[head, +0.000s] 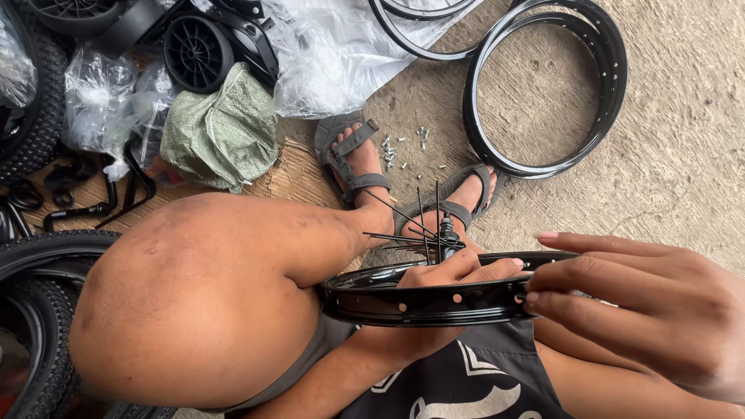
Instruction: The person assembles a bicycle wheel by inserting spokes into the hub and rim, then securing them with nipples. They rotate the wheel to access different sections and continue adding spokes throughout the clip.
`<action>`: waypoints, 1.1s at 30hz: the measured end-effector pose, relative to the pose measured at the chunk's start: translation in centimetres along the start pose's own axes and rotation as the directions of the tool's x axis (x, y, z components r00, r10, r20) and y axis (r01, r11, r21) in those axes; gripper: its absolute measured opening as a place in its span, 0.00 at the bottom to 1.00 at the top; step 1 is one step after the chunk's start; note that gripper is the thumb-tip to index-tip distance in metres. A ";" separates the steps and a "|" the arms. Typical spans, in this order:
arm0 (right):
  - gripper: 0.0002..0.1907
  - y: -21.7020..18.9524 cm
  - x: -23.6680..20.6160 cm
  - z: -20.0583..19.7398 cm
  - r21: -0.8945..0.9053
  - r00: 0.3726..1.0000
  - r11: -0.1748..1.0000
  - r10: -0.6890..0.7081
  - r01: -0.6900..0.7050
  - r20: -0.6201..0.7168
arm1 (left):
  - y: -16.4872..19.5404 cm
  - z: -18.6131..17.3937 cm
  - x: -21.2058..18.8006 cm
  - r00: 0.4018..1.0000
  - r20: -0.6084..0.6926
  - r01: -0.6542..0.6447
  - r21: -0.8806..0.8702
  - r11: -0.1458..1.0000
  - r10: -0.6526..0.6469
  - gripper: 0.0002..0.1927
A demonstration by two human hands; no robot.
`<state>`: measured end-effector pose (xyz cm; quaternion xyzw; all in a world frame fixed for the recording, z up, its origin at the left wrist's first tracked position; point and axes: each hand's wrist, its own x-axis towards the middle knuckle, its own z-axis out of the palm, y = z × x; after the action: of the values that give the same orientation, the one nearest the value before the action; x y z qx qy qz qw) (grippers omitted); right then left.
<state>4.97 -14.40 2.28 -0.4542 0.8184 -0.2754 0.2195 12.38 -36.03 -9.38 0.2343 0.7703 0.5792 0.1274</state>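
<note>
1. Wheel rim [434, 302], black, with a row of round spoke holes along its side wall; held edge-on over the person's lap, between the raised knee and the right thigh
2. Left hand [446, 273], closed over the top edge of the rim, fingers laid along its upper wall, thumb side hidden behind it
3. Right hand [644, 310], fingers extended and drawn together, fingertips [532, 296] touching the rim's right end; whether they pinch a small part there cannot be told
4. Hub [447, 230], dark, standing inside the rim just above the left hand, with thin black spokes [403, 213] fanning up and to the left from it, loose at their outer ends
5. Sandalled feet [353, 155], grey straps, planted on the concrete floor [683, 140] beyond the rim
6. Small metal nipples [396, 149], scattered on the floor between the two feet
7. Spare black rims [543, 85], lying flat and overlapping on the floor toward its far right part
8. Green cloth bag [221, 132], crumpled, on the floor left of the feet
9. Clear plastic wrapping [334, 54], bunched along the far edge of the floor
10. Knobbly tyres [31, 310], at the left edge of the floor
</note>
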 end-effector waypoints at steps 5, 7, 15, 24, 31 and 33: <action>0.15 -0.5 0.4 -0.2 0.001 0.999 1.000 0.031 -0.031 -0.009 | -0.3 0.5 0.0 0.996 -0.068 -0.059 -0.040 0.997 0.056 0.22; 0.15 -0.5 0.6 -0.3 -0.010 1.000 1.000 0.015 -0.015 -0.001 | -0.4 0.6 0.0 0.996 -0.072 -0.062 -0.044 0.997 0.059 0.22; 0.16 -0.2 0.6 -0.4 -0.028 0.999 0.999 -0.044 0.045 0.029 | -0.5 0.6 -0.1 0.994 -0.090 -0.071 -0.077 0.995 0.064 0.22; 0.18 -0.3 -0.1 0.5 -0.066 0.999 0.998 -0.008 0.010 0.032 | -0.8 0.8 -0.6 0.994 -0.085 -0.067 -0.017 0.998 0.065 0.23; 0.20 -0.7 -0.2 0.9 -0.072 0.998 0.996 -0.047 0.044 -0.044 | -0.6 0.8 -0.6 0.997 -0.057 -0.050 -0.083 0.995 0.046 0.24; 0.17 -1.1 -0.2 1.0 -0.139 0.998 0.989 -0.056 0.052 -0.026 | -0.6 0.6 -0.6 0.996 -0.074 -0.057 -0.101 0.993 0.050 0.24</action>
<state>6.33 -14.96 2.27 -0.4860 0.8262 -0.2303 0.1678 13.11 -35.95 -10.21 0.2273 0.7369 0.6293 0.0963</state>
